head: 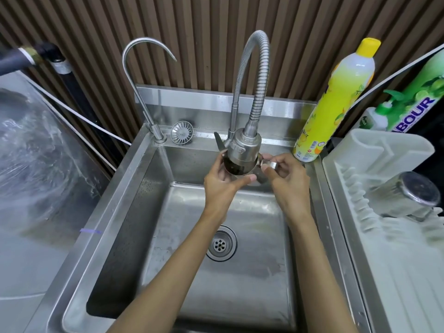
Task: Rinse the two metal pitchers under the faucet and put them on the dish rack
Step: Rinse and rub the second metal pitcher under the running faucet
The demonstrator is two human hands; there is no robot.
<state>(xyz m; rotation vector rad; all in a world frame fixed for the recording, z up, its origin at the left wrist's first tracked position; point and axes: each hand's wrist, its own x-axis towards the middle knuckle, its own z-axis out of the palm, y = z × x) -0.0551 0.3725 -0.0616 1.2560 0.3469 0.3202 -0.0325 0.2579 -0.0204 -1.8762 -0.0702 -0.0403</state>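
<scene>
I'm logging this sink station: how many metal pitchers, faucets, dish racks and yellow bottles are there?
Metal pitchers: 2
Faucets: 2
Dish rack: 1
Yellow bottle: 1
Total: 6

A brown slatted wall [192,32] fills the view from ten to two o'clock. At nine o'clock lies a grey surface [36,164], perhaps under clear plastic; a black pipe [73,90] runs down beside it.

To my right, green pouch [419,102] with limes printed on it, blue letters "BOUR" readable, start of the word cut off, yellow bottle [336,104] label print too small for me to read
</scene>
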